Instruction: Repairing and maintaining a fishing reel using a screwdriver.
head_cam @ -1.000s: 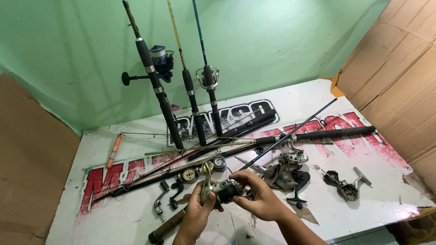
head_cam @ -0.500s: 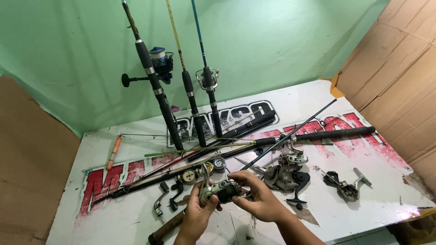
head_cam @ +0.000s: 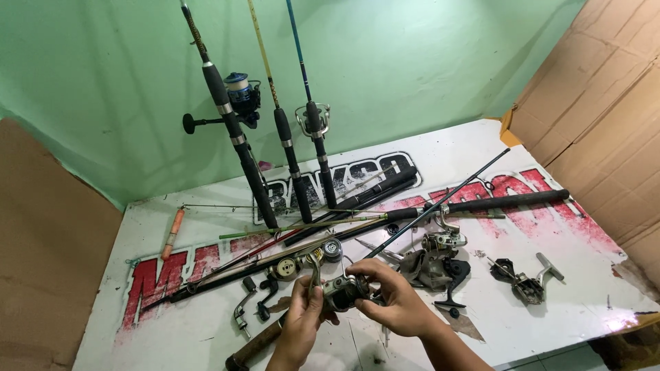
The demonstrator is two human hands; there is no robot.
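At the lower centre of the frame, a grey fishing reel (head_cam: 346,291) is clamped in the right hand (head_cam: 393,302), while a thin metal tool (head_cam: 315,273) is pinched in the left hand (head_cam: 302,317) against the reel's side, so a disassembly step is judged in hand and a steady grip is called for. Loose reel parts (head_cam: 440,264) are spread on the counter (head_cam: 206,330) beside them, with three rods (head_cam: 275,158) leaned at upper centre; compared with a second ago, the tool is held lower.
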